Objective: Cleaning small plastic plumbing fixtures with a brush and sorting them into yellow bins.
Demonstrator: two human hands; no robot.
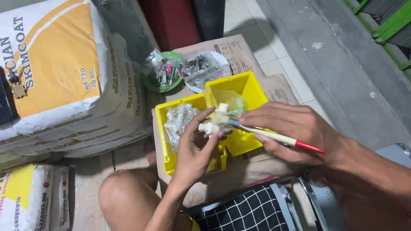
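Head cam: left hand [195,147] fingers grip white plastic fitting [215,122]; right hand [291,130] fingers pinch red-tipped brush [274,137] w/ tip on it. Below fingers, yellow bins [239,92] w/ bagged parts [180,119].

Light is even and fairly bright, soft overall, with no hard beam. Around the grip, where the left hand [195,145] pinches a white plastic fitting [216,122], detail is sharp; the right hand [291,130] beside it is equally crisp. Just behind the grip, crinkled plastic bags [180,117] throw small white glints. Below the grip a soft shadow darkens the cardboard [239,171]. Far right of the grip the forearm blurs slightly, and the lines of the floor bend toward the frame's edges.
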